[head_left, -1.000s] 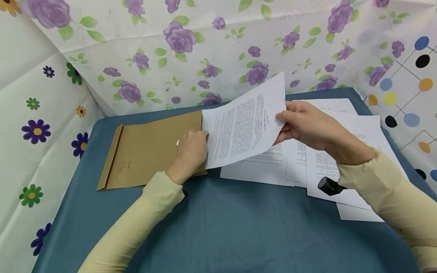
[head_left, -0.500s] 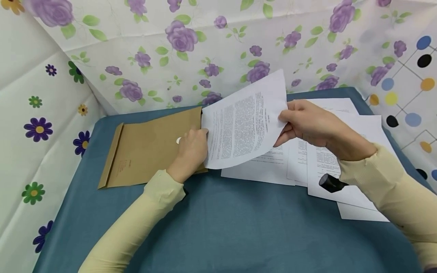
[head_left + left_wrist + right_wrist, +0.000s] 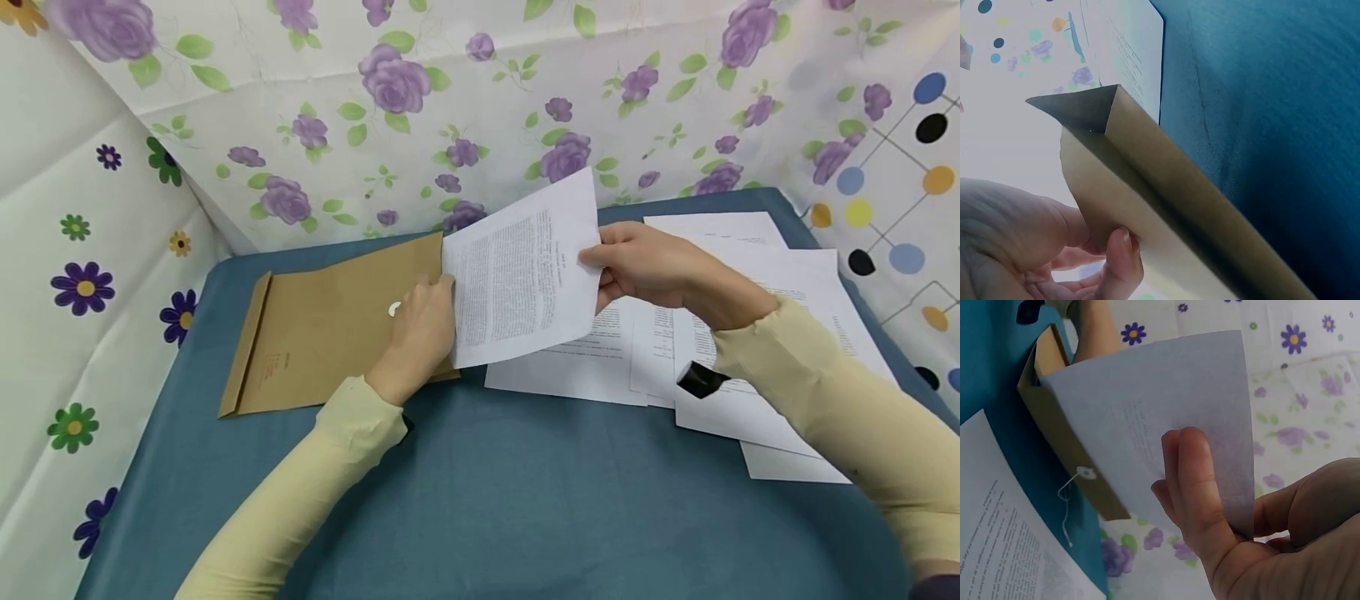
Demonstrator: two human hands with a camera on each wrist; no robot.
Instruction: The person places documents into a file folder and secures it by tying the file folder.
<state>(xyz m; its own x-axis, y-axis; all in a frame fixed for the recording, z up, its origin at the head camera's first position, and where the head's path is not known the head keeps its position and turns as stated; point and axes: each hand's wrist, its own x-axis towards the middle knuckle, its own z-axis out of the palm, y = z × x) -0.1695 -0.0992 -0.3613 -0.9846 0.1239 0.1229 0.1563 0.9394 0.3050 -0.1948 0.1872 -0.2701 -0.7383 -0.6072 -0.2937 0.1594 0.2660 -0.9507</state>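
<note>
A brown paper envelope lies on the left of the blue table, its mouth facing right. My left hand grips the upper layer at that mouth; the left wrist view shows thumb and fingers pinching the envelope's edge, which is lifted so the mouth gapes. A printed sheet of paper slants up out of the mouth, its left end hidden inside. At its right edge my right hand pinches the sheet between thumb and fingers. In the right wrist view a white button with a loose string sits on the envelope.
More printed sheets lie overlapping on the right of the blue table, partly under my right forearm. A flowered cloth hangs behind the table. Patterned cloths also stand at the left and right sides.
My right hand has moved left with the sheet, and more of the sheet is inside the envelope. The left hand stays at the envelope's mouth.
</note>
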